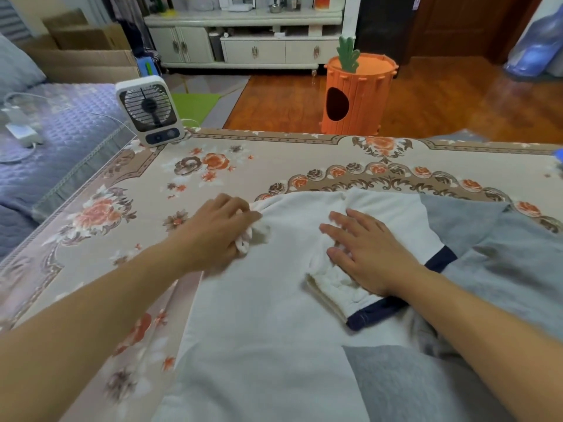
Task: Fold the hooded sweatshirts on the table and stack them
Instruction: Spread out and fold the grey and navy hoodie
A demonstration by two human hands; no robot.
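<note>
A white hooded sweatshirt [262,306] with navy cuffs lies spread on the flower-patterned table [170,175], partly on top of a grey sweatshirt [499,254] that sticks out to its right and below. My left hand [213,229] grips a bunch of white fabric at the garment's left upper edge. My right hand [365,251] lies flat with straight fingers on a sleeve folded across the chest; the sleeve's navy cuff [374,315] shows by my wrist.
A small white desk fan [149,111] stands at the table's far left corner. A bed with a purple quilt [54,132] adjoins the left side. Beyond the far edge stand an orange carrot-shaped bin [356,95] and a white cabinet [243,41].
</note>
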